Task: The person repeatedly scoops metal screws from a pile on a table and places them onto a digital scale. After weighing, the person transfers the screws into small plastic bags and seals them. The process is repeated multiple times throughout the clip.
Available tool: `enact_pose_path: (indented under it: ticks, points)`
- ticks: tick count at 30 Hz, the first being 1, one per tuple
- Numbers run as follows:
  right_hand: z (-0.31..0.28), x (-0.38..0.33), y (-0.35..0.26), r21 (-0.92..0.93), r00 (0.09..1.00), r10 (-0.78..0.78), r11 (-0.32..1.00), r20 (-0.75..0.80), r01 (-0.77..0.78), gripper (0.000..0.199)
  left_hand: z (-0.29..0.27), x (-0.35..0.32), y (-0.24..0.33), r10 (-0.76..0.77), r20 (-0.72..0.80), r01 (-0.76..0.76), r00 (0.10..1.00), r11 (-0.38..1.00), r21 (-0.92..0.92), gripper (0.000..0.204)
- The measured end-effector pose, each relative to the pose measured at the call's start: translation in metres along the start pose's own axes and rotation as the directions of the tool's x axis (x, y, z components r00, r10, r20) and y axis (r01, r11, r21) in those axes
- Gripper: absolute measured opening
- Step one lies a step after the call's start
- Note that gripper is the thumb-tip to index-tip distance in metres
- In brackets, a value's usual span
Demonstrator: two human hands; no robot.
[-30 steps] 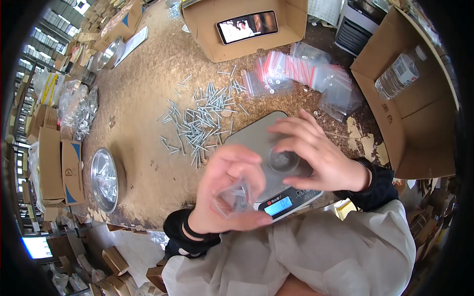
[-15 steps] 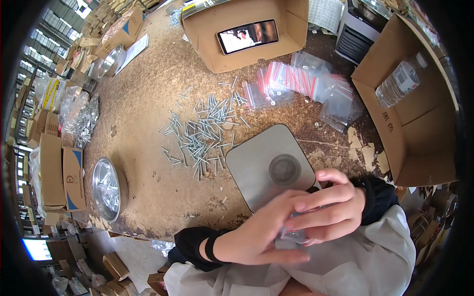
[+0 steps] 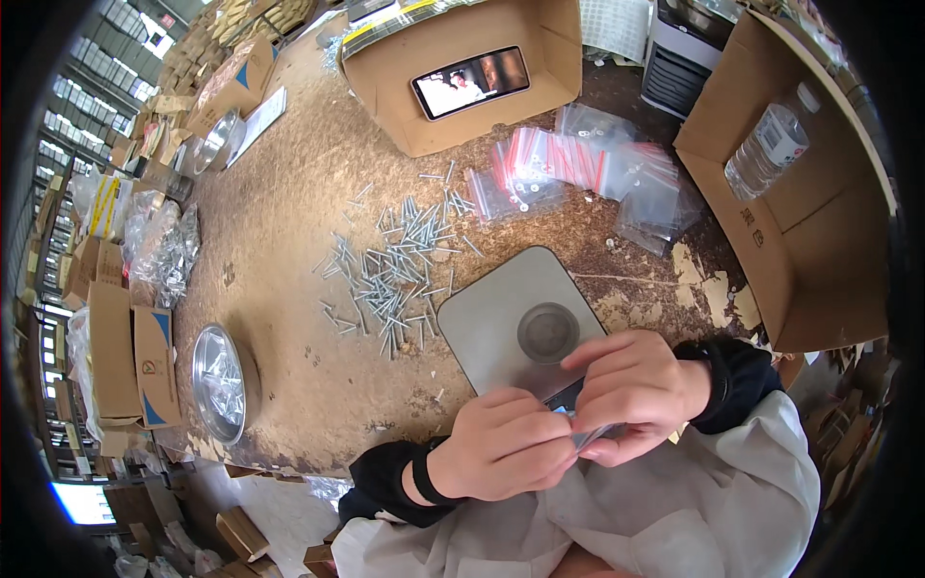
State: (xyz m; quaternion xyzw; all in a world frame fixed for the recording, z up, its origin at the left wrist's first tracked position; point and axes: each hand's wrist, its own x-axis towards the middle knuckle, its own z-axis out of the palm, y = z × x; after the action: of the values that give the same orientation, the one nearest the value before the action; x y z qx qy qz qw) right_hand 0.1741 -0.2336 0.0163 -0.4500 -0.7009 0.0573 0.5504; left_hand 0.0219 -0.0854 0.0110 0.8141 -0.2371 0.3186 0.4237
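My left hand and my right hand meet in front of my lap, at the near edge of a flat silver scale. Between their closed fingertips is a small clear plastic bag, mostly covered by the fingers; its contents cannot be made out. A small round dish rests on the scale beyond my right hand. Farther off lies a loose heap of metal screws. Right of that heap, several clear zip bags with red edges overlap, some with small white round pieces on or in them.
A cardboard box at the back holds a phone. Another box at right contains a water bottle. On the left stand a steel bowl with plastic-wrapped pieces and more cartons.
My left hand has curled its fingers, and both hands now pinch the small bag together. My right hand has shifted slightly left. The view has tilted a little.
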Motion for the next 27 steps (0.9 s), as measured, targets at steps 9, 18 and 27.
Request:
enact_pose_path:
  ticks: [9, 18, 27]
  points:
    - [0.001, -0.003, 0.0, 0.124, 0.998, 0.0, 0.992, 0.068, -0.008, 0.009, 0.0, 0.003, 0.0, -0.051, 0.084, 0.057, 0.995, 0.996, -0.068, 0.012]
    - [-0.007, -0.002, 0.002, 0.191, 0.999, -0.011, 0.982, 0.049, 0.002, 0.01, -0.018, -0.009, 0.002, -0.163, -0.091, 0.128, 0.982, 0.942, -0.311, 0.012]
    - [-0.01, -0.004, 0.007, 0.216, 0.995, 0.076, 0.974, -0.057, -0.062, 0.017, -0.075, -0.045, 0.011, -0.269, -0.893, 0.51, 0.362, 0.859, -0.052, 0.019]
